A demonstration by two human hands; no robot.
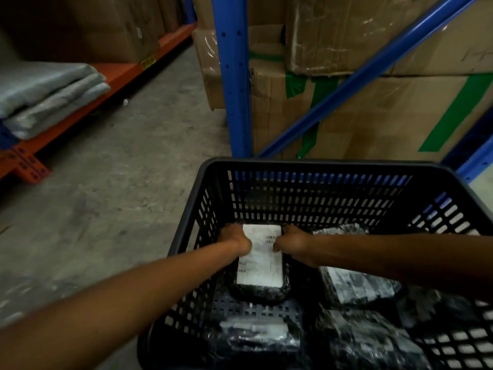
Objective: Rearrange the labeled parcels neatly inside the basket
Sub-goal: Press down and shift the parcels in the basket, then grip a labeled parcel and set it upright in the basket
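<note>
A black slotted plastic basket (320,166) fills the lower right of the head view. At its far left corner lies a black-wrapped parcel with a white label (262,268). My left hand (234,240) grips the parcel's left top edge and my right hand (292,243) grips its right top edge. Both hands are low inside the basket. Another labeled parcel (354,287) lies to the right under my right forearm. Two more wrapped parcels sit at the near side, one on the left (253,337) and one on the right (373,343).
A blue rack upright (234,76) and a diagonal brace (360,73) stand just behind the basket, with taped cardboard boxes (373,116) on the floor. An orange shelf (80,108) on the left holds grey folded bags (48,97). Concrete floor (120,182) lies between.
</note>
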